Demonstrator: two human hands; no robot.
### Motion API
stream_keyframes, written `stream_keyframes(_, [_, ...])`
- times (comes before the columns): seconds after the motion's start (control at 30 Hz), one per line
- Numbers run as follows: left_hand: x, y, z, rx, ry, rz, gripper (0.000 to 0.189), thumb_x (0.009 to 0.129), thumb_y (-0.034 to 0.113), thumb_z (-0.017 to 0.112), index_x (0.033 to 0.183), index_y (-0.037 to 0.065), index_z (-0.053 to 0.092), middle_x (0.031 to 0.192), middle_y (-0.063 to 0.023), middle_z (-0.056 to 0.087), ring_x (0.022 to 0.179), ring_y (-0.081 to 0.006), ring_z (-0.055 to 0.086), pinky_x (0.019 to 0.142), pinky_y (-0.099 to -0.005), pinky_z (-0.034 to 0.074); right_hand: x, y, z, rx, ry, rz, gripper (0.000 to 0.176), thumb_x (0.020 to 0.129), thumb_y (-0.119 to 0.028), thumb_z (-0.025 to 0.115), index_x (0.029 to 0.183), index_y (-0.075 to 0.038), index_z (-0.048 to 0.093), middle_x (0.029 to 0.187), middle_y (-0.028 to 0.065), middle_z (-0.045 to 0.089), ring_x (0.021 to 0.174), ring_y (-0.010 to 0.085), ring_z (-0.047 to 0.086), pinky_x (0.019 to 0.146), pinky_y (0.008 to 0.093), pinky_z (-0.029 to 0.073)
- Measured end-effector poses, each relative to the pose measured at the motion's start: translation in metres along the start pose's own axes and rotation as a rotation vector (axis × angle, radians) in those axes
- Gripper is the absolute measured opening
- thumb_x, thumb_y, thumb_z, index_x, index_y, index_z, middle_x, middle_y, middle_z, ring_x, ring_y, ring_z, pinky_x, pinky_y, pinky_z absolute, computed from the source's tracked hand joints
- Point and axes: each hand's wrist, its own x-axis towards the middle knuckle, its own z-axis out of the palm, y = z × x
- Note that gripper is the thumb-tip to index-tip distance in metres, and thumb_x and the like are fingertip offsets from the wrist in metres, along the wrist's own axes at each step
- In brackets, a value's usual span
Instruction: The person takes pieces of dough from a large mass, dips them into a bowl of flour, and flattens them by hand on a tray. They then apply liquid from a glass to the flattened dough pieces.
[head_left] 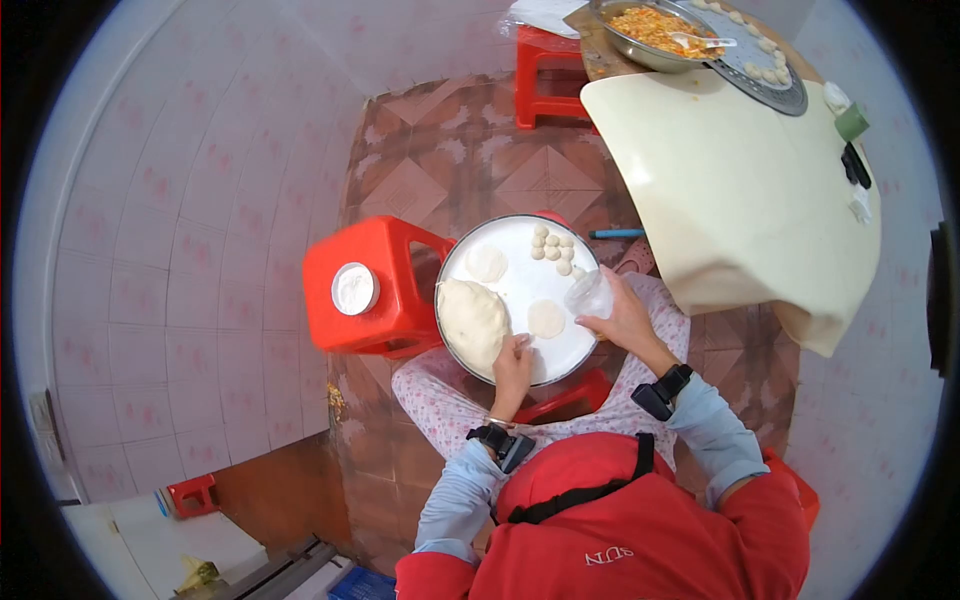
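Note:
A round white tray (516, 275) with a dark rim lies across my lap. In my right hand (627, 318) is a clear cup (588, 296), held tilted at the tray's right side. Left of it, a flat round dough wrapper (546, 319) lies on the tray. My left hand (513, 366) is at the near edge, between that wrapper and a big lump of dough (472, 322); its fingers are curled together, and what they pinch, if anything, is too small to see. A second flat wrapper (487, 264) and several small dough balls (552, 246) lie farther back.
On my left, a red stool (340, 255) carries a bowl of white powder (355, 288). A cream-covered table (740, 200) at the right holds a metal bowl of orange filling (655, 35) and a round tray of dough pieces (775, 90). Another red stool (545, 85) stands behind.

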Motion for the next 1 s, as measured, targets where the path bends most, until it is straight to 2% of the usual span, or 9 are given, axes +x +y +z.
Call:
stream_keyframes(0.1, [-0.011, 0.031, -0.001, 0.714, -0.030, 0.681, 0.040, 0.085, -0.001, 0.057, 0.124, -0.003, 0.052, 0.123, -0.0207, 0.057, 0.110, -0.0337, 0.059, 0.090, -0.0375, 0.049, 0.008, -0.012, 0.009, -0.203, -0.047, -0.166, 0.092, 0.066, -0.035, 0.083, 0.139, -0.001, 0.039, 0.124, 0.0228, 0.054, 0.116, 0.0374, 0.052, 0.099, 0.0437, 0.041])
stream_keyframes(0.13, [-0.007, 0.031, 0.002, 0.741, -0.113, 0.687, 0.045, 0.081, 0.006, 0.062, 0.124, -0.003, 0.052, 0.130, -0.0242, 0.051, 0.124, -0.0387, 0.046, 0.101, -0.0437, 0.040, 0.012, -0.015, 0.015, -0.266, -0.070, -0.288, 0.093, 0.065, -0.038, 0.082, 0.141, -0.006, 0.039, 0.123, 0.0213, 0.052, 0.113, 0.0369, 0.052, 0.095, 0.0449, 0.042])
stream_keyframes(0.2, [-0.010, 0.033, 0.008, 0.900, -0.109, 0.731, 0.045, 0.081, 0.010, 0.063, 0.123, -0.003, 0.053, 0.128, -0.0228, 0.051, 0.122, -0.0373, 0.047, 0.101, -0.0447, 0.039, 0.018, -0.027, 0.026, -0.399, -0.075, -0.475, 0.090, 0.066, -0.041, 0.079, 0.143, -0.018, 0.040, 0.124, 0.0172, 0.051, 0.108, 0.0336, 0.052, 0.088, 0.0462, 0.041])
stream_keyframes(0.33, [-0.020, 0.030, 0.008, 1.134, -0.200, 0.689, 0.044, 0.083, 0.024, 0.065, 0.118, -0.002, 0.057, 0.122, -0.0185, 0.054, 0.124, -0.0353, 0.045, 0.103, -0.0504, 0.035, 0.025, -0.049, 0.045, -0.579, -0.261, -0.624, 0.084, 0.067, -0.042, 0.078, 0.141, -0.023, 0.043, 0.125, 0.0164, 0.051, 0.107, 0.0328, 0.052, 0.086, 0.0453, 0.041])
stream_keyframes(0.53, [-0.026, 0.020, 0.003, 1.090, -0.215, 0.677, 0.042, 0.083, 0.023, 0.064, 0.116, -0.002, 0.058, 0.122, -0.0182, 0.054, 0.127, -0.0335, 0.044, 0.105, -0.0503, 0.034, 0.027, -0.052, 0.072, -0.725, -0.228, -0.757, 0.080, 0.067, -0.041, 0.078, 0.137, -0.022, 0.046, 0.125, 0.0168, 0.052, 0.105, 0.0336, 0.053, 0.083, 0.0451, 0.043])
stream_keyframes(0.67, [-0.023, 0.022, 0.003, 1.042, -0.155, 0.735, 0.041, 0.084, 0.022, 0.063, 0.117, -0.002, 0.057, 0.120, -0.0175, 0.055, 0.124, -0.0333, 0.046, 0.106, -0.0505, 0.033, 0.048, -0.058, 0.071, -0.661, -0.340, -0.510, 0.079, 0.068, -0.042, 0.078, 0.137, -0.021, 0.046, 0.127, 0.0176, 0.052, 0.105, 0.0353, 0.055, 0.083, 0.0468, 0.045])
stream_keyframes(0.73, [-0.022, 0.025, 0.001, 0.988, -0.093, 0.804, 0.038, 0.084, 0.015, 0.060, 0.118, -0.003, 0.056, 0.119, -0.0182, 0.056, 0.117, -0.0338, 0.050, 0.103, -0.0484, 0.037, 0.057, -0.053, 0.065, -0.457, -0.287, -0.248, 0.081, 0.070, -0.044, 0.078, 0.138, -0.016, 0.044, 0.127, 0.0190, 0.052, 0.108, 0.0368, 0.056, 0.086, 0.0485, 0.047])
stream_keyframes(0.83, [-0.014, 0.023, -0.001, 0.876, -0.104, 0.741, 0.036, 0.085, 0.008, 0.056, 0.119, -0.004, 0.054, 0.118, -0.0204, 0.056, 0.111, -0.0360, 0.053, 0.096, -0.0456, 0.043, 0.060, -0.042, 0.036, -0.286, -0.066, -0.188, 0.085, 0.071, -0.045, 0.078, 0.138, -0.009, 0.042, 0.128, 0.0204, 0.052, 0.114, 0.0365, 0.054, 0.093, 0.0472, 0.045])
stream_keyframes(1.0, [0.014, 0.048, 0.010, 0.800, -0.019, 0.596, 0.030, 0.086, 0.001, 0.050, 0.114, -0.005, 0.053, 0.112, -0.0245, 0.057, 0.101, -0.0389, 0.056, 0.085, -0.0443, 0.048, 0.031, -0.016, 0.004, -0.062, -0.008, -0.129, 0.085, 0.070, -0.036, 0.081, 0.137, -0.003, 0.041, 0.129, 0.0238, 0.052, 0.120, 0.0387, 0.051, 0.100, 0.0435, 0.042])
